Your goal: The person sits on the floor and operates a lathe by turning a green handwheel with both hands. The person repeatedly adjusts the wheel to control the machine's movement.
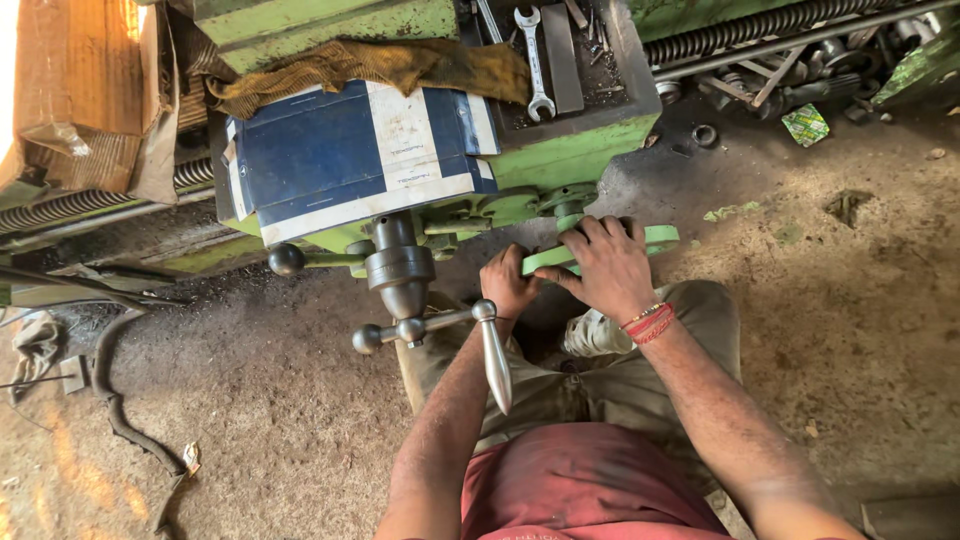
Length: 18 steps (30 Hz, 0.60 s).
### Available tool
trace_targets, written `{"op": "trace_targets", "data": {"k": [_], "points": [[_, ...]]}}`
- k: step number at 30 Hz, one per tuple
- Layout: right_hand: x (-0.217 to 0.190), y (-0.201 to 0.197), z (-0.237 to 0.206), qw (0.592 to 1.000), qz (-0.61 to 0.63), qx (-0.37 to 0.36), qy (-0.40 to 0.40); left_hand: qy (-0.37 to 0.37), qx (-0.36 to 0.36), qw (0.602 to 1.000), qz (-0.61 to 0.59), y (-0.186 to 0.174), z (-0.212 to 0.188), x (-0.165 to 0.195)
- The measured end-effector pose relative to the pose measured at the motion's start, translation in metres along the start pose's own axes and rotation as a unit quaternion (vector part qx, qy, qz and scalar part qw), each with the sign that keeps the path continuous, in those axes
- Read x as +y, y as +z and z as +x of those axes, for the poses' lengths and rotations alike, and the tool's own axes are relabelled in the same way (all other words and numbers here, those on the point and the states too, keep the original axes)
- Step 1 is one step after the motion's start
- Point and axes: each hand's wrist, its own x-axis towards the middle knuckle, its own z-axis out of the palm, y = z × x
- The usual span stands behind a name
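long flat green lever [655, 237], light green paint, sticking out sideways from the front of a green machine [570, 150], lying nearly level, partly hidden under two hands

Both hands close on the green lever [600, 250], the left hand [508, 282] hemmed on its outer side by the steel crank handle [440, 325] and the dark hub [400, 262] above it. Past the right hand [608, 265] the dirt floor [830, 300] lies open. The green machine body [580, 150] with its blue and white panel [350, 160] blocks the way forward.
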Motion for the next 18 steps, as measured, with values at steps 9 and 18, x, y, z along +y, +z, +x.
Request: {"op": "trace_targets", "data": {"k": [9, 18], "points": [[-0.002, -0.001, 0.002, 1.0, -0.003, 0.0, -0.007, 0.008, 0.005, 1.0, 0.0, 0.005, -0.005, -0.009], [-0.004, -0.005, 0.004, 1.0, 0.014, 0.023, -0.013, 0.003, 0.008, 1.0, -0.009, 0.006, -0.003, -0.007]]}}
